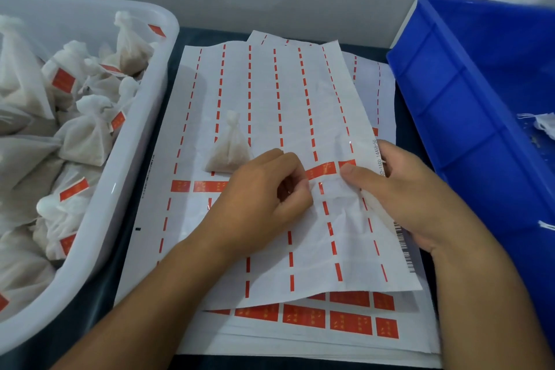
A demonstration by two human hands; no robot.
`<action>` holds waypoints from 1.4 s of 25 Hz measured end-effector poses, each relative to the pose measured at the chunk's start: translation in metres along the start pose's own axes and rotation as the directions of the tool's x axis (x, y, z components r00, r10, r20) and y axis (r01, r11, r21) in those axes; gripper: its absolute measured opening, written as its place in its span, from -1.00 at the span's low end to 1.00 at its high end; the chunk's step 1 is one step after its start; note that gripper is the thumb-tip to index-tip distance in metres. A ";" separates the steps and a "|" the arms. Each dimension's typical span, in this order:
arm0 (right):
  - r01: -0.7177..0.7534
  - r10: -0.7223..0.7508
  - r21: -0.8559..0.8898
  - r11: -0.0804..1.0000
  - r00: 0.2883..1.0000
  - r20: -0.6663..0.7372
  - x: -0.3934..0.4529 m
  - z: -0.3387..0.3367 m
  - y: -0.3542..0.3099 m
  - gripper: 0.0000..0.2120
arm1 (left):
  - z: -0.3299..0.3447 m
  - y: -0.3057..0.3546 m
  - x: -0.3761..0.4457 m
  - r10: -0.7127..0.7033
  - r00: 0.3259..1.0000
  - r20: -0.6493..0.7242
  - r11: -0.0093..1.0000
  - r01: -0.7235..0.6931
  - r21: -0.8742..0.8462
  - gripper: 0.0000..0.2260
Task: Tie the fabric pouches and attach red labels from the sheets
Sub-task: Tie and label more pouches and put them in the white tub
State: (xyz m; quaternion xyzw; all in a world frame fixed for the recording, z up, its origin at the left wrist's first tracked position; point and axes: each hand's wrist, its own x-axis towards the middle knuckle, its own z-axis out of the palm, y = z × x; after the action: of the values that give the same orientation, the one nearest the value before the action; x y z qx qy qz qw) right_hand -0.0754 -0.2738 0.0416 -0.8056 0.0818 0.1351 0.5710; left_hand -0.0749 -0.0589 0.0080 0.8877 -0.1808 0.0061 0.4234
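Note:
A tied white fabric pouch (229, 149) with brown filling lies on the top label sheet (288, 93), just left of my hands. That sheet is mostly peeled, with one row of red labels (321, 170) left across it. My left hand (264, 198) has its fingers curled and pinches at the left end of a red label in that row. My right hand (399, 189) grips the sheet's right edge, thumb pressing on top beside the label and fingers under the paper, lifting and creasing it.
A white tub (144, 141) at the left holds several tied pouches with red labels. A blue crate (450, 105) stands at the right with white fabric bits inside. A stack of fuller label sheets (348, 321) lies beneath, on a dark table.

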 end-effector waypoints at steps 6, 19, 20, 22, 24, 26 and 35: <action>-0.068 0.030 -0.307 0.949 0.991 -0.128 0.001 -0.008 0.001 -0.56 | -0.003 0.004 0.002 -0.093 0.986 -0.139 0.991 0.079 -0.105 -0.85; 0.307 -0.283 -0.177 0.935 0.948 0.149 0.009 0.046 -0.053 -0.91 | -0.031 0.002 0.001 0.115 0.957 -0.266 0.982 -0.069 0.176 -0.86; 0.302 -0.285 -0.161 0.940 0.951 0.120 0.012 0.049 -0.054 -0.90 | -0.033 0.002 0.001 0.119 0.954 -0.277 0.981 -0.071 0.178 -0.88; 0.278 -0.270 -0.134 0.951 0.960 0.074 0.016 0.052 -0.052 -0.89 | -0.035 0.003 0.001 0.115 0.950 -0.291 0.980 -0.061 0.188 -0.90; 0.255 -0.250 -0.099 0.962 0.966 0.064 0.017 0.055 -0.046 -0.89 | -0.034 0.002 0.001 0.103 0.955 -0.278 0.978 -0.046 0.202 -0.90; 0.223 -0.219 -0.073 0.972 0.974 0.062 0.020 0.056 -0.039 -0.90 | -0.032 0.000 0.002 0.099 0.960 -0.263 0.973 -0.038 0.226 -0.89; 0.192 -0.170 0.254 0.948 0.980 -0.105 0.020 0.058 -0.025 -0.85 | -0.033 -0.014 0.006 -0.098 0.854 -0.512 0.993 0.118 0.007 -0.70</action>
State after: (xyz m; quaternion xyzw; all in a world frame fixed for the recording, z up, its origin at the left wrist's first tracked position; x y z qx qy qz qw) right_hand -0.0564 -0.2104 0.0393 -0.7317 0.0481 0.0371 0.6789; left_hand -0.0603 -0.0284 0.0198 0.8709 -0.0123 0.2205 0.4390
